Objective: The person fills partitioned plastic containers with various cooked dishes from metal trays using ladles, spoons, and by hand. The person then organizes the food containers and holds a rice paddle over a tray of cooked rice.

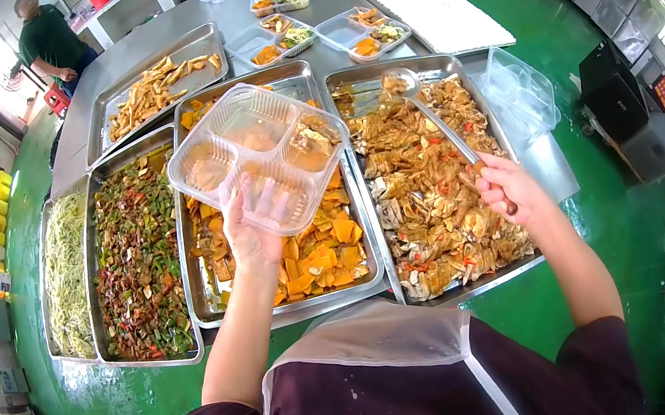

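My left hand [257,225] holds a clear plastic meal box [256,114] from below, its fingers showing through the base. The box is divided into compartments, and brown food lies in the right one. In my right hand [516,186] is the handle of a metal serving spoon [445,127]. The spoon's head, with a little food in it, is over the far end of a tray of brown cooked food with red pepper pieces [439,206]. Beneath the meal box lies a tray of orange pumpkin slices [307,265], partly hidden by the box and my left forearm.
Trays of chopped peppers and meat [137,260] and pale shreds [68,272] stand left; fried strips [161,91] lie behind. Filled meal boxes [281,41] sit at the back. Clear lids [521,90] and a white board [439,6] are right. A person [50,44] stands far left.
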The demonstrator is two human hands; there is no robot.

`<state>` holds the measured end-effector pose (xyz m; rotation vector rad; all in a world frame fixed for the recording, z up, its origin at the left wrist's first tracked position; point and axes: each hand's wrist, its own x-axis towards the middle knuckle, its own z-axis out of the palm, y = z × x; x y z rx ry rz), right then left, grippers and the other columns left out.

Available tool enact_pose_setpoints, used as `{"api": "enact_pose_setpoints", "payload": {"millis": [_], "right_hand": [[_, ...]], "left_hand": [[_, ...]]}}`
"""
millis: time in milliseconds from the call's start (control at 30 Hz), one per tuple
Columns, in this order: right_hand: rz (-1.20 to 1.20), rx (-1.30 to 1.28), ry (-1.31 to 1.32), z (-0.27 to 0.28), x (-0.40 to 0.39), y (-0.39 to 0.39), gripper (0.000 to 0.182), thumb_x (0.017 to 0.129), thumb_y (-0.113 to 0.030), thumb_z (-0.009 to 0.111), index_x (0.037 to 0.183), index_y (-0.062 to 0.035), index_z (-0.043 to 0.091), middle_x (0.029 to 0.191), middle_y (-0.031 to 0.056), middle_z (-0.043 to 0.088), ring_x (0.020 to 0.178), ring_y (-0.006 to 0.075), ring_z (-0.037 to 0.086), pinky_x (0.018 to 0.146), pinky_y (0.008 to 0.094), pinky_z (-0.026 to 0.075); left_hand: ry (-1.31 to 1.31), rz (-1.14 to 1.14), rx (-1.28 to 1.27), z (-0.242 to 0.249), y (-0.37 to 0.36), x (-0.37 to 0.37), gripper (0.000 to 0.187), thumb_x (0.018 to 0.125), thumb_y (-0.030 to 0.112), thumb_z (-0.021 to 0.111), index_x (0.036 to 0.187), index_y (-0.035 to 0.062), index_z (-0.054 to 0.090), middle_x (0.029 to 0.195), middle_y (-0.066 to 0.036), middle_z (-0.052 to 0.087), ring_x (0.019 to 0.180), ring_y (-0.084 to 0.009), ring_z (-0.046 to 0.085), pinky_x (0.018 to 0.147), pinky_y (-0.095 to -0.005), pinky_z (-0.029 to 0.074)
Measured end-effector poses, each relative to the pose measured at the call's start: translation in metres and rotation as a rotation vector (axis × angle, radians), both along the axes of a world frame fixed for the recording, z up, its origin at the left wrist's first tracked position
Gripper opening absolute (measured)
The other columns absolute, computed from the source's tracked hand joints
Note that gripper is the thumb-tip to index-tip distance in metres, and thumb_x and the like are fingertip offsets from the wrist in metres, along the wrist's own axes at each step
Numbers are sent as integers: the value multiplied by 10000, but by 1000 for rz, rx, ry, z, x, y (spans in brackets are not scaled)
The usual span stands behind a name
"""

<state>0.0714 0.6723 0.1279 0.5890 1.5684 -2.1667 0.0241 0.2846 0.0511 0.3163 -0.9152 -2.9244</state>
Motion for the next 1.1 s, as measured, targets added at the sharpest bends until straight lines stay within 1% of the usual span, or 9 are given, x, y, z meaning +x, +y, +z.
{"api": "enact_pose_setpoints", "payload": {"millis": [200,300,433,467,567,600,800,867,1100], "right_hand": [[48,-89,87,46,55,-23,543,913,-25,415,1428,-146,296,724,13,481,462,40,376,347,171,325],[111,8,80,51,74,-33,558,906,-21,424,1433,-146,288,717,8,478,466,41,381,344,176,324],[292,432,140,47,92,-48,562,908,-7,416,1437,-135,280,702,-14,464,477,32,367,389,179,344],[328,499,182,40,95,-47,584,880,-7,447,1431,-121,290,693,33,496,492,123,466,447,264,411],[408,1248,882,-2,95,-38,598,843,-13,483,1411,-104,321,705,117,524,572,277,554,526,380,454],[387,1288,858,-1,95,-42,594,818,-29,509,1389,-94,357,762,176,534,671,384,565,604,460,469],[460,1659,842,4,98,-39,539,836,-61,518,1361,-72,396,790,145,518,571,317,561,506,414,476],[472,1707,894,7,97,-37,530,835,-58,516,1353,-59,406,773,134,505,542,299,553,476,398,466],[504,1787,946,16,92,-30,549,816,-41,522,1353,-41,407,762,126,499,556,283,544,477,386,464]], "left_hand": [[-55,11,-46,1,19,-16,630,759,329,665,1256,34,415,1286,-94,410,1175,-352,431,956,-551,407],[-75,-30,-2,-13,23,-24,609,754,336,669,1233,34,446,1247,-109,424,1128,-339,459,931,-535,424],[-110,-54,74,-14,28,-24,580,747,342,674,1197,34,479,1197,-122,448,1109,-325,467,914,-521,436],[-118,-59,93,-13,28,-23,573,745,343,675,1188,34,485,1187,-124,453,1108,-323,467,912,-519,438],[-130,-89,137,-18,26,-22,560,748,337,670,1178,28,484,1134,-124,481,1092,-332,480,913,-529,435],[-135,-92,140,-18,27,-19,548,748,331,669,1167,28,489,1120,-128,486,1082,-337,485,913,-535,435],[-121,-125,237,-8,26,-1,490,734,268,649,1128,21,496,1138,-140,495,1128,-365,471,946,-571,410],[-120,-193,339,-9,22,2,470,722,238,644,1119,38,491,1189,-136,480,1176,-384,441,965,-590,390],[-101,-53,331,-5,19,15,483,691,211,662,1120,98,471,1250,-129,442,1218,-438,385,983,-655,333]]}}
